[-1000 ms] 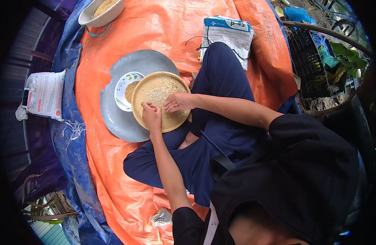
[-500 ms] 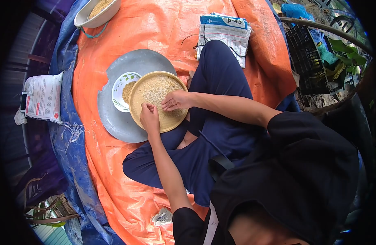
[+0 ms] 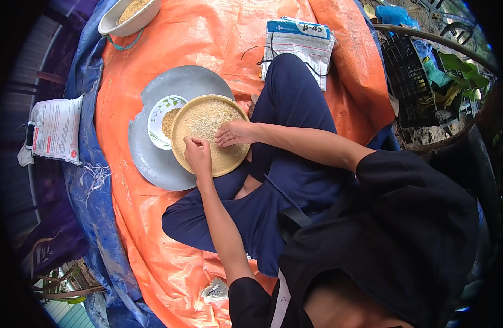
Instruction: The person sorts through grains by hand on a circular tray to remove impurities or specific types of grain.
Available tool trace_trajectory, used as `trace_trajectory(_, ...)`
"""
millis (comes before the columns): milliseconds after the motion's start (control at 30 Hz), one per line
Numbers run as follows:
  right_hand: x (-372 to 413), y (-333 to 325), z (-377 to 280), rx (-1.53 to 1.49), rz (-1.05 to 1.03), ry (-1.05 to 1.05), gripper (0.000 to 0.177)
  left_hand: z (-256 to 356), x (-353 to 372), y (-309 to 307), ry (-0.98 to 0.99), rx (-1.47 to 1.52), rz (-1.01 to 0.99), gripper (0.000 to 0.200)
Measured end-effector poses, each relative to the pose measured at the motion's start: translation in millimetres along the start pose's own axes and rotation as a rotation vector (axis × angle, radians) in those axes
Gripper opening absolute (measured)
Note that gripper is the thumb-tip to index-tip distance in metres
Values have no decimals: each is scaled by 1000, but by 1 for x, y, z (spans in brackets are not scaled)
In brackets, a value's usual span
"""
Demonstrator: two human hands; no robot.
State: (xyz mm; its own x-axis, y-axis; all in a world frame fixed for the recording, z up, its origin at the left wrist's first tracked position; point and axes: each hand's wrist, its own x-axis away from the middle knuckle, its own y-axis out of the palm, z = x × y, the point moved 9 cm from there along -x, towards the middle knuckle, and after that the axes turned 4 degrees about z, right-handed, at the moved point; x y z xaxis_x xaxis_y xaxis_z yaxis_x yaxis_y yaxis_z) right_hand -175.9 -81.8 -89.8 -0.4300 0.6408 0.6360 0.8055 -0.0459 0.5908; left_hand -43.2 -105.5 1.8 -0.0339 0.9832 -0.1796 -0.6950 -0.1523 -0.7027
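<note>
Head view: pale grain (image 3: 203, 121) on a round tray (image 3: 228, 162)

Sides of the tray are given as seen; hands are the person's own.

Tray: shallow, woven, rimmed; beside the bent legs (image 3: 296, 104) in navy trousers. Pale grain spread across its floor, whitest near the middle.

Left hand (image 3: 198, 156): over the tray's lower left part. Thumb and fingertips pinched together; what lies between them is too small to tell.

Right hand (image 3: 233, 133): over the tray's right part, near the left hand but apart. Fingers extended, lightly cupped; cannot tell whether grain lies in the palm.

Bowl (image 3: 155, 127): white, green leaf pattern; left of the tray, partly covered by it. Contains darker grain (image 3: 168, 122).

Disc (image 3: 151, 164): grey, edge notched; extends above, left and below the tray.

Orange tarp (image 3: 218, 41): all round the tray.

Basin (image 3: 129, 28): pale, also containing grain; well above and left of the tray.

Folded sack (image 3: 299, 48): blue-banded; above and right of the tray.

White sack (image 3: 58, 129): printed; well left of the tray.

Crate (image 3: 410, 85): black; far right of the tray.
</note>
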Motion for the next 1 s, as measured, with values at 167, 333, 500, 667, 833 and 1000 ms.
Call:
trace_trajectory(167, -1, -5, 0, 27, 50, 12, 31, -3, -3, -6, -107, 234, 14, 18)
trace_trajectory(333, -3, -5, -1, 13, 45, 6, 32, 1, -2, 9, -27, 266, -66, 19)
trace_trajectory(500, -3, -6, -3, 8, 55, -6, 33, 7, 2, 23, 90, 97, -185, 21)
trace_trajectory(667, 1, -4, -5, 2, 39, -6, 33, 13, 5, 26, 195, -52, -200, 24)
trace_trajectory(833, 1, -4, -5, 22, 55, -5, 33, 29, 8, 26, 282, -148, -230, 28)
trace_trajectory(1000, 0, -5, -4, 16, 46, -3, 31, 34, 10, 31, 385, -289, -228, 22)
